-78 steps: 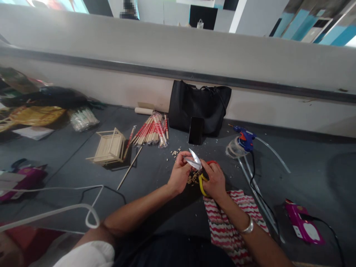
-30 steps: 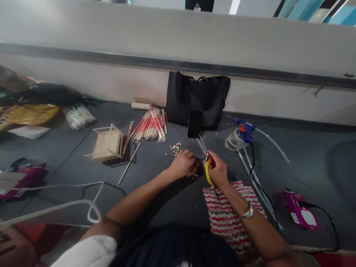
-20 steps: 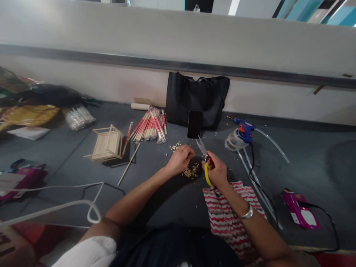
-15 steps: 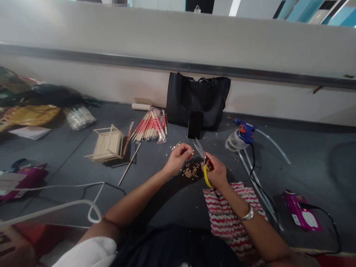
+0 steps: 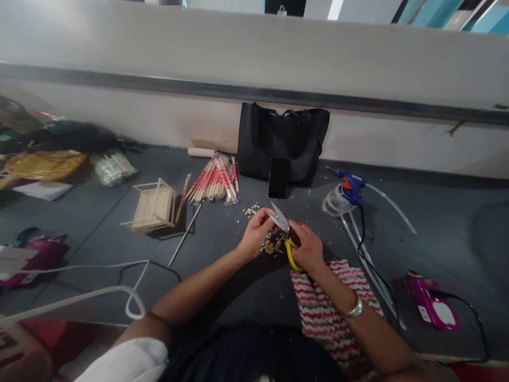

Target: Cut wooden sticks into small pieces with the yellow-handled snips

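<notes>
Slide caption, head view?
Right hand holds open red-and-yellow-handled metal scissors at left hand, near small tan pieces.

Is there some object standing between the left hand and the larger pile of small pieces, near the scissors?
Nothing visible stands between them: the left hand is close beside the larger pile of small pieces. The right hand holds the scissors, whose open blades appear beyond the pile, not in between.

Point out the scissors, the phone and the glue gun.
Scissors (image 5: 282, 223): head view, on the blades, near the pivot.
Phone (image 5: 279, 179): head view, middle of its dark front.
Glue gun (image 5: 355, 183): head view, on its blue and orange body.
</notes>
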A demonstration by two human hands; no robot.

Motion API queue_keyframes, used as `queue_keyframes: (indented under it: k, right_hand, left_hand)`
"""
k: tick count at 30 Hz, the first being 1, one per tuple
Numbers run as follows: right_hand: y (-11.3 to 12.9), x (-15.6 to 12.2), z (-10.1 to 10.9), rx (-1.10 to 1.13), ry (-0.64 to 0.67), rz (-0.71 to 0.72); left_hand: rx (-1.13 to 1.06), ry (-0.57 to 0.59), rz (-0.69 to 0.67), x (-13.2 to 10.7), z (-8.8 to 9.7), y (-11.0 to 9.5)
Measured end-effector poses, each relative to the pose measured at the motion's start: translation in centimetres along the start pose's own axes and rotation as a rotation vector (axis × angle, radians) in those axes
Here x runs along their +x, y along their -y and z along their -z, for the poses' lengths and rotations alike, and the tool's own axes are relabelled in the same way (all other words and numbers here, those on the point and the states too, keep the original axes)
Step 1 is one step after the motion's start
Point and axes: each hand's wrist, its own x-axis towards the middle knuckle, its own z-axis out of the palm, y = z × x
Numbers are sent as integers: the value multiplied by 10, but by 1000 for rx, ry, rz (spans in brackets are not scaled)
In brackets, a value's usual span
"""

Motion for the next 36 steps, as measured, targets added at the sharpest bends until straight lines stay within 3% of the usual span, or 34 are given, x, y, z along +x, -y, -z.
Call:
queue_keyframes:
  k: [13,22,30,36]
  right_hand:
    - [-5,-8,-9,72,69,-32]
    - [-2,-5,-4,84,103,-64]
    - [2,-2,0,106,57,-9]
    - [2,-1,2,128,103,-43]
  left_hand:
    - [46,2,-13,-3,-1,6]
    - [227,59,-66,-2,3,1]
    - [213,151,-134,-2,7,3]
    - [227,178,-128,0,7,3]
